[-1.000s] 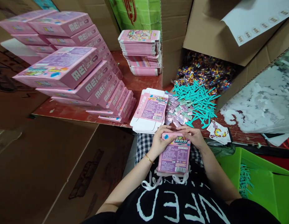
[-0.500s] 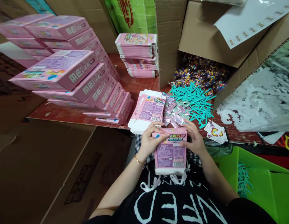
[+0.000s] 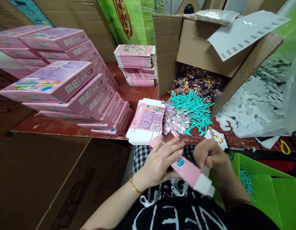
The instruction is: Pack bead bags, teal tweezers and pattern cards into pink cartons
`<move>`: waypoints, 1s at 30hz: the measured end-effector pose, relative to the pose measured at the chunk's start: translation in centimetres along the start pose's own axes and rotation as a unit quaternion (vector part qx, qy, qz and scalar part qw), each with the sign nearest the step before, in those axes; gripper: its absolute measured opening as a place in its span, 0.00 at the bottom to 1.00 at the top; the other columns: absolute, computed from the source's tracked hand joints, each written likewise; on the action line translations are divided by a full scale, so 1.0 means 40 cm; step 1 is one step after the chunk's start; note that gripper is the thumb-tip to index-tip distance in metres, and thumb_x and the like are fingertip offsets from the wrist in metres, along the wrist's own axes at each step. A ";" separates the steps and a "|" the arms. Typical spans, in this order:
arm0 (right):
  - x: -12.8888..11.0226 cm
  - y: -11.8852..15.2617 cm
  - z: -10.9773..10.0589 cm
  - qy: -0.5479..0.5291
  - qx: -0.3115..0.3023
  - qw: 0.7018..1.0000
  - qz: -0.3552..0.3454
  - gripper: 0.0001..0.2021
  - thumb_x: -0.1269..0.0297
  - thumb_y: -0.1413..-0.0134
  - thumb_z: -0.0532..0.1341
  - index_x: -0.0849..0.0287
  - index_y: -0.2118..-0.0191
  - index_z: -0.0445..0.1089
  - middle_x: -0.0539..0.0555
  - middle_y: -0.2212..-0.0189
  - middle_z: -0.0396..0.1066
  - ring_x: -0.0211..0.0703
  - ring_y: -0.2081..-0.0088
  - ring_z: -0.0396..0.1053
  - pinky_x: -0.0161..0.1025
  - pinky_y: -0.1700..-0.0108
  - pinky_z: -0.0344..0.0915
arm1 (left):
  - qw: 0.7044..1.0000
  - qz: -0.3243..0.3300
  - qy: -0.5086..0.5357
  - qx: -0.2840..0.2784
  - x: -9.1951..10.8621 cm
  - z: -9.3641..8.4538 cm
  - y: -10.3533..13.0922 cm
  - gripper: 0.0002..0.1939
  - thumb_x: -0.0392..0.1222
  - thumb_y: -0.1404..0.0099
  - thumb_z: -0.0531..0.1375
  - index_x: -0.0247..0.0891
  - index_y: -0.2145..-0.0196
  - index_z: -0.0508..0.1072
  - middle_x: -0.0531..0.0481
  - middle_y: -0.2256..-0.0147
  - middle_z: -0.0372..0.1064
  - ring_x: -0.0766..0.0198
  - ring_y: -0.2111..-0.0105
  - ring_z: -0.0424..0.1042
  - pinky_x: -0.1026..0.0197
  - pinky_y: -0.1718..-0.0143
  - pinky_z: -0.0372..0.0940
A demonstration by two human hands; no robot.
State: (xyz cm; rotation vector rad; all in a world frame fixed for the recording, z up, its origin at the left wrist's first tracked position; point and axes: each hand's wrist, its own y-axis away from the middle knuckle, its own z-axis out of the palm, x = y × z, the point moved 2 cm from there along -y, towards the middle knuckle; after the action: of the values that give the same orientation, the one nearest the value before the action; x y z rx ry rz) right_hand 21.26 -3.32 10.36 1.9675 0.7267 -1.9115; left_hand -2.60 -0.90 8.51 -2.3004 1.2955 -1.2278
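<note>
A pink carton point(image 3: 187, 172) is tilted on its edge above my lap, its narrow side facing up and white flaps standing open at the near right end. My left hand point(image 3: 161, 163) wraps over its far left part, gripping it. At the open end, my right hand point(image 3: 211, 156) is closed with curled fingers on a white flap of the carton; motion blurs the fingertips. Just beyond my hands lie flattened pink cartons point(image 3: 148, 119), small shiny sachets point(image 3: 174, 119), teal plastic sticks point(image 3: 196, 110) and printed cards point(image 3: 216, 138).
Closed pink boxes point(image 3: 73, 83) are piled high at the left, and a stack of flat cartons point(image 3: 136, 65) stands behind. A cardboard box point(image 3: 200, 48) spills bags of coloured beads point(image 3: 198, 81). At right are white pieces in clear plastic point(image 3: 258, 105), scissors point(image 3: 285, 147) and a green bin point(image 3: 270, 191).
The carton has turned from its printed face onto its edge, with its flapped end swung right. My right hand has moved from its side to that end. The camera view has shifted slightly.
</note>
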 end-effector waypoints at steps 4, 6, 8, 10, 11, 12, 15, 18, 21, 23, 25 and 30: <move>0.121 -0.176 -0.040 0.100 -0.074 0.991 0.047 0.33 0.31 0.51 0.56 0.60 0.67 0.77 0.54 0.76 0.74 0.40 0.77 0.69 0.36 0.73 0.64 | 0.996 -0.066 0.043 -0.040 -0.040 0.052 0.026 0.29 0.54 0.46 0.68 0.41 0.49 0.69 0.46 0.66 0.77 0.56 0.69 0.78 0.57 0.64 0.71; 0.191 -0.265 -0.141 0.275 0.141 0.947 0.089 0.31 0.37 0.40 0.48 0.60 0.61 0.76 0.55 0.72 0.75 0.41 0.72 0.70 0.38 0.67 0.67 | 0.982 -0.182 0.041 -0.014 -0.078 0.055 0.048 0.35 0.57 0.52 0.71 0.41 0.50 0.67 0.45 0.62 0.77 0.54 0.66 0.78 0.57 0.64 0.71; 0.243 -0.333 -0.237 0.358 0.231 0.897 0.114 0.22 0.51 0.36 0.51 0.62 0.55 0.75 0.60 0.62 0.75 0.47 0.60 0.70 0.44 0.55 0.65 | 0.960 -0.275 0.046 -0.005 -0.105 0.048 0.068 0.38 0.57 0.52 0.71 0.41 0.48 0.64 0.46 0.60 0.77 0.53 0.62 0.78 0.55 0.61 0.71; 0.280 -0.378 -0.302 0.395 0.234 0.879 0.127 0.13 0.63 0.40 0.57 0.63 0.56 0.76 0.64 0.57 0.74 0.52 0.52 0.65 0.49 0.46 0.59 | 0.943 -0.326 0.068 -0.005 -0.119 0.038 0.080 0.38 0.55 0.51 0.71 0.41 0.47 0.63 0.47 0.60 0.77 0.53 0.62 0.77 0.53 0.60 0.71; 0.293 -0.393 -0.322 0.409 0.226 0.875 0.131 0.11 0.67 0.42 0.59 0.63 0.59 0.76 0.64 0.57 0.74 0.53 0.50 0.64 0.50 0.44 0.57 | 0.935 -0.344 0.084 0.000 -0.123 0.032 0.082 0.37 0.55 0.51 0.71 0.41 0.48 0.63 0.47 0.61 0.77 0.54 0.62 0.77 0.53 0.59 0.71; 0.302 -0.403 -0.334 0.420 0.216 0.871 0.134 0.09 0.71 0.45 0.60 0.62 0.61 0.77 0.64 0.59 0.75 0.53 0.49 0.63 0.50 0.43 0.55 | 0.927 -0.361 0.101 0.010 -0.126 0.027 0.082 0.35 0.54 0.51 0.71 0.40 0.50 0.64 0.48 0.62 0.77 0.54 0.63 0.77 0.53 0.59 0.71; 0.301 -0.411 -0.342 0.439 0.203 0.865 0.131 0.09 0.74 0.46 0.60 0.62 0.63 0.78 0.63 0.62 0.76 0.53 0.50 0.64 0.50 0.42 0.54 | 0.907 -0.397 0.133 0.050 -0.132 0.011 0.072 0.31 0.52 0.51 0.71 0.38 0.54 0.66 0.48 0.63 0.77 0.54 0.64 0.77 0.53 0.60 0.72; 0.243 -0.389 -0.322 0.429 0.258 0.860 0.095 0.13 0.68 0.39 0.56 0.60 0.54 0.75 0.61 0.56 0.75 0.50 0.51 0.66 0.48 0.45 0.60 | 0.898 -0.408 0.150 0.066 -0.140 -0.001 0.050 0.31 0.51 0.52 0.72 0.38 0.54 0.67 0.48 0.64 0.77 0.54 0.65 0.77 0.51 0.60 0.72; 0.143 -0.346 -0.256 0.297 0.308 0.904 -0.016 0.13 0.57 0.40 0.59 0.55 0.53 0.75 0.56 0.57 0.76 0.46 0.58 0.71 0.43 0.55 0.67 | 0.894 -0.407 0.165 0.086 -0.148 -0.013 0.011 0.32 0.50 0.53 0.72 0.39 0.53 0.67 0.48 0.64 0.78 0.54 0.65 0.78 0.51 0.60 0.73; 0.082 -0.328 -0.193 0.220 0.229 0.945 -0.074 0.12 0.54 0.45 0.64 0.54 0.59 0.77 0.53 0.65 0.77 0.44 0.65 0.72 0.40 0.61 0.68 | 0.895 -0.400 0.172 0.094 -0.151 -0.021 -0.022 0.31 0.50 0.54 0.72 0.39 0.55 0.68 0.48 0.64 0.78 0.54 0.65 0.78 0.52 0.60 0.73; 0.046 -0.331 -0.148 0.198 0.095 0.971 -0.095 0.11 0.54 0.45 0.65 0.53 0.62 0.79 0.52 0.69 0.77 0.42 0.67 0.73 0.40 0.61 0.68 | 0.899 -0.390 0.180 0.086 -0.159 -0.032 -0.054 0.30 0.50 0.54 0.73 0.38 0.56 0.68 0.49 0.64 0.77 0.54 0.65 0.78 0.53 0.61 0.74; 0.071 -0.403 -0.344 0.116 0.377 0.917 -0.066 0.09 0.55 0.48 0.67 0.54 0.65 0.77 0.52 0.62 0.77 0.41 0.56 0.72 0.38 0.52 0.67 | 0.881 -0.440 0.119 0.124 -0.250 -0.110 -0.068 0.31 0.54 0.51 0.70 0.38 0.53 0.67 0.45 0.63 0.77 0.51 0.64 0.77 0.47 0.59 0.73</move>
State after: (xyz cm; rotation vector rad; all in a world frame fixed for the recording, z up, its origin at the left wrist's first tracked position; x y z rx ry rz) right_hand 23.89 17.91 10.57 2.6836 0.1571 -2.2871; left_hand -6.89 9.43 7.19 -2.6469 0.0197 -1.8304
